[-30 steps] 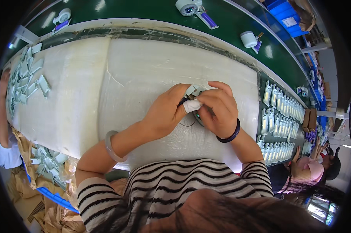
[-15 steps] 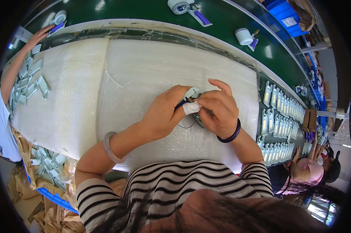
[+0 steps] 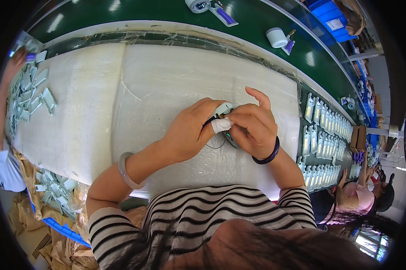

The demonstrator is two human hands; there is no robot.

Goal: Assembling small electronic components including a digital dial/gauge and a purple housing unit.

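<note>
Above the padded table, my left hand [image 3: 185, 128] is closed around a partly open small fan assembly [image 3: 223, 109] with a pale green shell. A dark part with a small green light shows under my fingers. White tape wraps my left thumb, which presses against the assembly. My right hand [image 3: 252, 128] pinches at the same spot from the right, its little finger raised. Whatever lies between those fingertips is too small and hidden to name. A thin dark wire [image 3: 215, 146] loops out below the hands.
White padding [image 3: 167, 72] covers the table. Beyond it, a green conveyor belt [image 3: 135, 13] carries fan units [image 3: 277, 38] with purple parts. Pale green shells [image 3: 30, 94] pile at the left near a co-worker's arm [image 3: 7, 76]. Rows of handle pieces [image 3: 322, 139] stand at the right, with people beyond.
The fan units on the belt have shifted left. At the far left, the co-worker's hand has drawn back from the belt with a fan unit. My hands have barely moved.
</note>
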